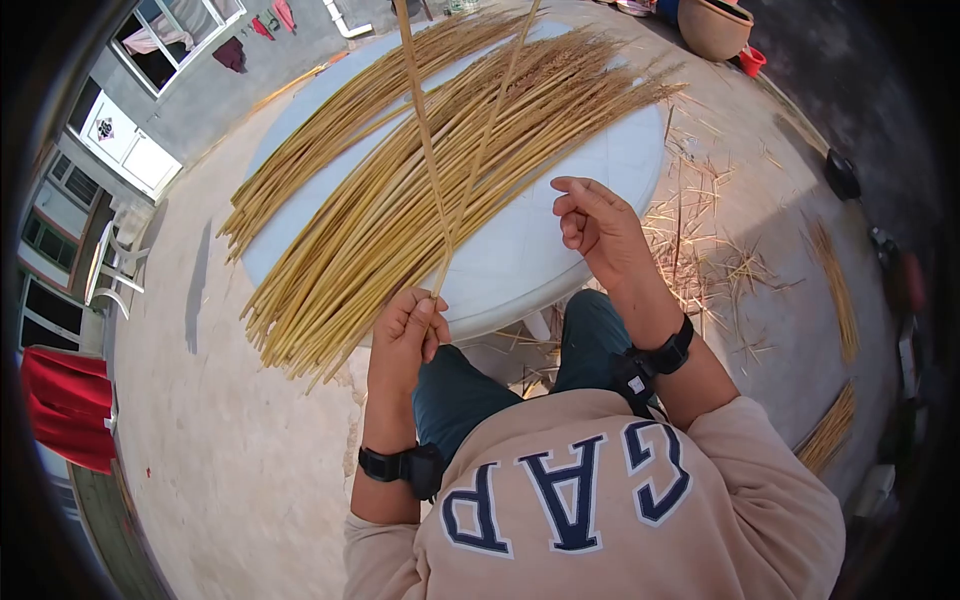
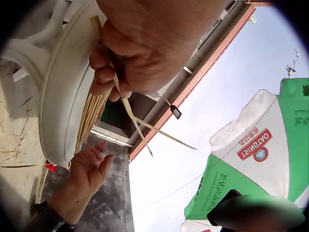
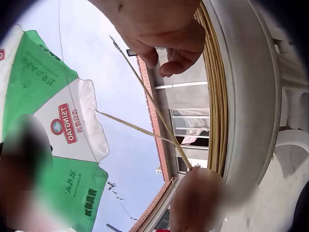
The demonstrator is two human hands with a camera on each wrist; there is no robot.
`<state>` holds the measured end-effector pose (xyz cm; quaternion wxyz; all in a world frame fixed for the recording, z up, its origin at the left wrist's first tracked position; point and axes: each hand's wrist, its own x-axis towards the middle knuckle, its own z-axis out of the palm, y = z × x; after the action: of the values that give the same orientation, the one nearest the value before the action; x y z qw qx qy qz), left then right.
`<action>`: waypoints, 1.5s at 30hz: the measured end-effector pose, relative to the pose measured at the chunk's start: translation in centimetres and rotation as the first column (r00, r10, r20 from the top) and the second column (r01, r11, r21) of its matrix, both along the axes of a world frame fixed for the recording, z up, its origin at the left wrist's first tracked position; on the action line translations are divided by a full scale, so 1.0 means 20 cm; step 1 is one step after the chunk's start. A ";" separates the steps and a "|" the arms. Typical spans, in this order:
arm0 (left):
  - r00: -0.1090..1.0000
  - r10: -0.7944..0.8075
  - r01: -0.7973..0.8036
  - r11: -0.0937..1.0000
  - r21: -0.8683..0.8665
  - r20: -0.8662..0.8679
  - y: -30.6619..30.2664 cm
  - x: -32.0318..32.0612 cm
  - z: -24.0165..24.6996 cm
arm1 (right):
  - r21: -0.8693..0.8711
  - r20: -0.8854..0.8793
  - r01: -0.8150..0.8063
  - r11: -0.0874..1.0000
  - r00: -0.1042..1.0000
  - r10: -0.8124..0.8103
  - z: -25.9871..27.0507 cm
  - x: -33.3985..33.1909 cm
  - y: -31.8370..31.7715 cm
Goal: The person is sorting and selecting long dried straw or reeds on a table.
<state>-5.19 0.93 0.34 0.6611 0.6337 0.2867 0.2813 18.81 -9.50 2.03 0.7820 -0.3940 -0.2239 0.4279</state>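
Observation:
In the head view my left hand (image 1: 408, 332) grips the lower end of a dry, straw-coloured stalk (image 1: 447, 245) close to the table's near edge. Above the grip the stalk forks into two strands that spread apart; the left wrist view shows one flat and leaf-like strand (image 2: 166, 137). My right hand (image 1: 612, 240) hovers off to the right, fingers loosely curled and nothing between them. Beyond both hands, a thick bundle of similar stalks (image 1: 400, 215) lies across the white round table (image 1: 520, 285), feathery heads pointing away.
Behind the thick bundle lies a second, thinner one (image 1: 340, 120). Plant scraps (image 1: 730, 265) litter the ground to the right, where more stalks (image 1: 835, 290) lie. A clay pot (image 1: 715, 28) stands at the back right, and a green and white umbrella (image 2: 246, 159) rises overhead.

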 end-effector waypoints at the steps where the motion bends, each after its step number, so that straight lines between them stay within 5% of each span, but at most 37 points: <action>1: 0.999 -0.032 0.033 0.999 0.042 -0.026 -0.01 0.01 0.00 | -0.061 0.067 -0.131 0.989 0.989 0.135 -0.02 -0.05 0.01; 3: 0.996 -0.058 0.063 0.995 0.074 -0.062 -0.04 0.03 0.01 | -0.192 0.205 -0.293 0.936 0.921 0.331 -0.01 -0.18 0.03; 6: 0.987 -0.098 0.117 0.983 0.144 -0.127 -0.06 0.04 0.00 | -0.211 0.231 -0.357 0.910 0.886 0.401 -0.07 -0.29 0.06; 11: 0.990 -0.033 0.065 0.967 0.246 -0.134 -0.10 0.04 0.00 | -0.202 0.238 -0.300 0.932 0.909 0.343 -0.10 -0.31 0.07; 13: 0.976 0.104 0.019 0.832 0.554 -0.190 -0.09 0.04 -0.04 | -0.212 0.257 -0.282 0.936 0.908 0.332 -0.10 -0.30 0.07; 17: 0.974 0.140 -0.018 0.834 0.551 -0.179 -0.11 0.04 -0.04 | -0.228 0.218 -0.299 0.927 0.912 0.348 -0.10 -0.31 0.06; 26: 0.995 0.071 -0.045 0.952 0.301 -0.076 -0.10 0.04 -0.09 | -0.219 0.273 -0.250 0.943 0.912 0.306 -0.12 -0.33 0.06; 28: 0.996 0.085 -0.089 0.989 0.116 0.042 -0.09 0.04 -0.11 | -0.224 0.292 -0.233 0.946 0.910 0.293 -0.12 -0.34 0.05; 32: 0.994 0.108 -0.107 0.992 0.063 -0.009 -0.08 0.02 -0.01 | -0.259 0.339 -0.229 0.938 0.888 0.310 -0.10 -0.37 0.04; 40: 0.988 -0.059 0.092 0.969 -0.229 0.146 -0.07 0.01 -0.01 | -0.224 0.254 -0.213 0.951 0.929 0.268 -0.09 -0.32 0.03; 42: 0.980 0.011 0.046 0.959 -0.280 0.198 -0.04 -0.04 -0.02 | -0.120 -0.007 -0.085 0.989 0.996 0.084 -0.09 -0.22 0.03; 45: 0.976 0.047 0.018 0.956 -0.292 0.215 -0.01 -0.09 -0.03 | 0.020 -0.098 0.120 0.993 0.988 -0.118 -0.08 -0.01 0.02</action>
<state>-6.99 0.80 -0.31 0.7730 0.4919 0.2550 0.3088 18.51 -9.05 0.45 0.8211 -0.3752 -0.1676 0.3961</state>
